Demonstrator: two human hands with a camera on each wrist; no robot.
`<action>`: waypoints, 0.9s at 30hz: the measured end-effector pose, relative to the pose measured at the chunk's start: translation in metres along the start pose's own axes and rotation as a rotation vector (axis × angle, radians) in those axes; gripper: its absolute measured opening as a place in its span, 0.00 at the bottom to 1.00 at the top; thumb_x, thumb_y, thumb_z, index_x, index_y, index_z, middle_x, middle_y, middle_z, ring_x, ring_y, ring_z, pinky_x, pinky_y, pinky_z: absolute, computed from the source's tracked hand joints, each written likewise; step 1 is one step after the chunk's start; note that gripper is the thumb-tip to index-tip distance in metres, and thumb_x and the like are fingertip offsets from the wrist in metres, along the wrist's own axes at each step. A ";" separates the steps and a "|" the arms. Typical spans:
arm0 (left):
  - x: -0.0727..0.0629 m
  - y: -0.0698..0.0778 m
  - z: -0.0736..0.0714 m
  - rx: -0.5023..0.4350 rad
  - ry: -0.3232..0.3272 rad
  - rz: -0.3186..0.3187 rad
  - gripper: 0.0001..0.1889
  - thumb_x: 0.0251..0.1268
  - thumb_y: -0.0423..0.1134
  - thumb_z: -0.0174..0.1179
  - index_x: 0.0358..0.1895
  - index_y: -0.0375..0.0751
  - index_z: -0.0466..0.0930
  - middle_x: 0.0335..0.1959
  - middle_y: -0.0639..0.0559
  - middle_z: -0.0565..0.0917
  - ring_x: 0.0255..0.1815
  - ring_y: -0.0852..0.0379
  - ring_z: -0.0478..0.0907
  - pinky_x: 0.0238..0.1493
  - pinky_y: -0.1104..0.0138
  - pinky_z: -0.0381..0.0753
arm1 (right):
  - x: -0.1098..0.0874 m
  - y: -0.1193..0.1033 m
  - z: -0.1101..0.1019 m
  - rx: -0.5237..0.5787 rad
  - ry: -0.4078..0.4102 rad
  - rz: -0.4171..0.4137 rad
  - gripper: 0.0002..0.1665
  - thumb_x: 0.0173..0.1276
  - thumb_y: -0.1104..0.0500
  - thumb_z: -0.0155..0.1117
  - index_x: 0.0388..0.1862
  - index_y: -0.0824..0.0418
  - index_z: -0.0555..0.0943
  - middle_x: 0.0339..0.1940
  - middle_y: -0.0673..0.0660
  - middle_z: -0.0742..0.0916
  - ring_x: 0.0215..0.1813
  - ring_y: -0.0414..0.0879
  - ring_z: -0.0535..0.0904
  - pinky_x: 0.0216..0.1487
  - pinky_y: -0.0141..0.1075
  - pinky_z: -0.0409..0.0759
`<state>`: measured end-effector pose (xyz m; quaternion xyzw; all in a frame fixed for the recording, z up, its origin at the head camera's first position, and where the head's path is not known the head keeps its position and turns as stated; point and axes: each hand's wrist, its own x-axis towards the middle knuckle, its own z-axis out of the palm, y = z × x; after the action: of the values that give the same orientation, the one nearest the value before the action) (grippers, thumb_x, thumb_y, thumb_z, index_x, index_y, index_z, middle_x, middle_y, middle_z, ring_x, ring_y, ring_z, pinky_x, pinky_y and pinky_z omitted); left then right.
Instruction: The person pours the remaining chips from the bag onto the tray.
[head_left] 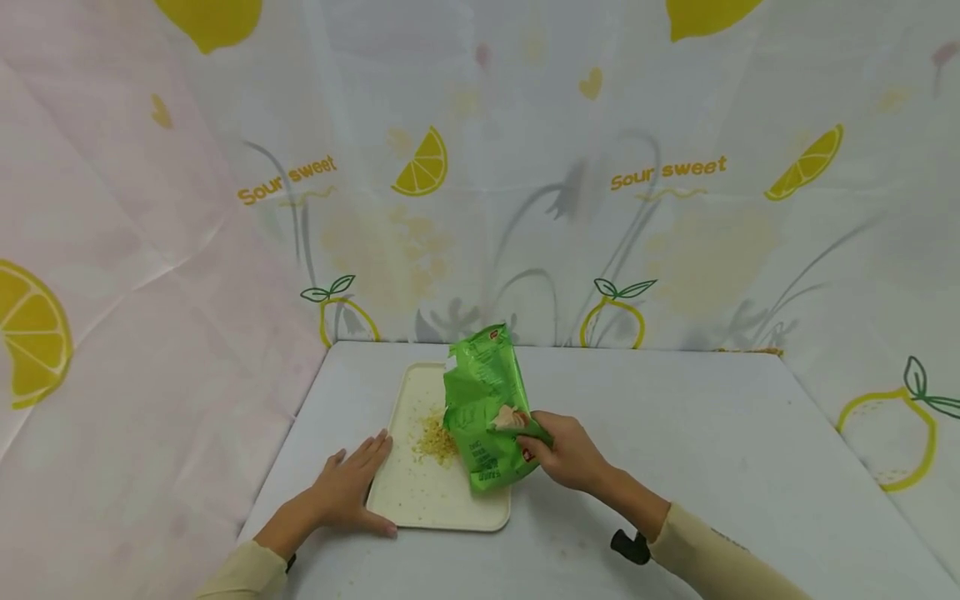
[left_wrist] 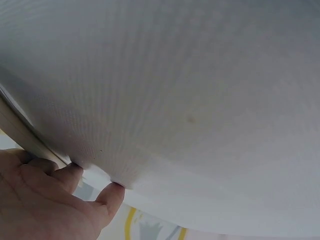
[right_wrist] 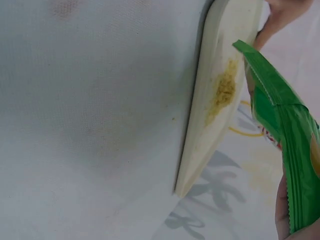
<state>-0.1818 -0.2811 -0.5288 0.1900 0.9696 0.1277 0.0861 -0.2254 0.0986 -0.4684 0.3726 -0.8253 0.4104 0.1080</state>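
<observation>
A cream tray (head_left: 442, 510) lies on the white table with a small heap of yellow crumbs (head_left: 435, 442) near its middle. My left hand (head_left: 348, 490) rests at the tray's left edge, fingers spread along the rim and thumb by the near corner. In the left wrist view, the fingertips (left_wrist: 118, 187) touch the table cloth beside the rim. My right hand (head_left: 572, 452) grips the lower right side of a green packet (head_left: 480, 375), tilted over the right part of the tray. The right wrist view shows the packet (right_wrist: 287, 125) edge-on, above the crumbs (right_wrist: 224, 92).
A white cloth covers the table (head_left: 675, 450). Behind it and at the sides hangs a curtain (head_left: 510, 208) printed with lemons and lettering. A few stray crumbs lie on the tray around the heap. A black wrist mount (head_left: 630, 547) sits under the right sleeve.
</observation>
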 end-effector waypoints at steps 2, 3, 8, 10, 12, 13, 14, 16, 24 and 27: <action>0.000 0.000 -0.001 0.002 -0.002 0.003 0.75 0.32 0.82 0.64 0.79 0.33 0.46 0.81 0.38 0.50 0.79 0.36 0.52 0.66 0.30 0.54 | 0.001 -0.001 -0.001 0.001 0.040 -0.005 0.06 0.66 0.66 0.67 0.41 0.60 0.82 0.26 0.48 0.83 0.24 0.30 0.70 0.24 0.27 0.72; 0.000 0.000 -0.001 0.003 -0.005 0.003 0.75 0.32 0.82 0.64 0.79 0.33 0.46 0.81 0.38 0.50 0.79 0.36 0.52 0.66 0.30 0.54 | 0.001 -0.001 -0.001 0.005 0.064 -0.005 0.07 0.65 0.67 0.68 0.41 0.61 0.82 0.26 0.48 0.84 0.25 0.30 0.71 0.24 0.27 0.72; 0.000 0.001 -0.005 -0.004 0.002 0.006 0.74 0.32 0.80 0.66 0.78 0.32 0.47 0.80 0.37 0.50 0.79 0.35 0.52 0.66 0.30 0.54 | 0.002 -0.001 0.001 0.029 0.079 0.010 0.08 0.66 0.67 0.67 0.43 0.62 0.82 0.27 0.49 0.85 0.25 0.30 0.72 0.24 0.27 0.73; -0.001 0.001 -0.005 -0.005 0.002 0.007 0.74 0.32 0.80 0.67 0.78 0.32 0.47 0.80 0.37 0.50 0.79 0.35 0.52 0.65 0.30 0.54 | 0.001 -0.001 0.003 0.027 0.049 0.020 0.06 0.67 0.66 0.66 0.42 0.61 0.81 0.25 0.48 0.83 0.24 0.29 0.70 0.22 0.27 0.71; -0.001 0.002 -0.005 -0.002 0.000 0.008 0.74 0.33 0.80 0.66 0.78 0.32 0.47 0.80 0.37 0.50 0.79 0.35 0.53 0.65 0.30 0.54 | 0.000 -0.001 0.003 0.014 0.035 0.034 0.04 0.67 0.65 0.67 0.39 0.60 0.81 0.23 0.47 0.81 0.22 0.29 0.67 0.21 0.26 0.68; -0.001 0.002 -0.004 -0.002 -0.002 0.008 0.74 0.33 0.81 0.66 0.78 0.32 0.47 0.80 0.37 0.50 0.79 0.35 0.52 0.65 0.30 0.54 | -0.001 -0.001 0.004 0.015 0.034 0.043 0.04 0.67 0.65 0.67 0.39 0.60 0.81 0.22 0.47 0.81 0.22 0.29 0.66 0.21 0.26 0.68; -0.001 0.002 -0.004 -0.004 -0.002 0.008 0.74 0.33 0.80 0.66 0.78 0.32 0.47 0.80 0.37 0.50 0.79 0.35 0.53 0.65 0.29 0.54 | -0.001 0.000 0.004 0.015 0.033 0.051 0.04 0.66 0.65 0.67 0.39 0.60 0.81 0.22 0.47 0.80 0.22 0.30 0.66 0.20 0.26 0.67; 0.000 0.002 -0.003 0.002 0.003 0.006 0.74 0.32 0.81 0.66 0.78 0.32 0.47 0.80 0.37 0.51 0.79 0.36 0.53 0.65 0.30 0.54 | -0.003 0.000 0.005 0.021 0.028 0.059 0.05 0.66 0.65 0.67 0.39 0.60 0.81 0.22 0.46 0.80 0.22 0.29 0.66 0.20 0.26 0.67; 0.000 0.001 -0.003 0.002 0.004 0.006 0.74 0.33 0.82 0.65 0.79 0.33 0.47 0.80 0.38 0.50 0.79 0.36 0.52 0.66 0.30 0.54 | -0.002 -0.001 0.004 0.036 0.056 0.015 0.05 0.66 0.66 0.67 0.40 0.62 0.81 0.23 0.46 0.81 0.23 0.30 0.69 0.22 0.27 0.70; -0.001 0.002 -0.004 0.005 0.009 0.007 0.74 0.32 0.81 0.66 0.78 0.33 0.48 0.80 0.37 0.51 0.79 0.36 0.53 0.66 0.30 0.54 | 0.000 0.000 0.005 0.042 0.065 -0.003 0.09 0.67 0.66 0.66 0.46 0.63 0.81 0.27 0.48 0.84 0.25 0.30 0.72 0.24 0.28 0.73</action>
<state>-0.1810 -0.2803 -0.5248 0.1932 0.9696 0.1267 0.0808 -0.2243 0.0952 -0.4714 0.3625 -0.8119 0.4395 0.1275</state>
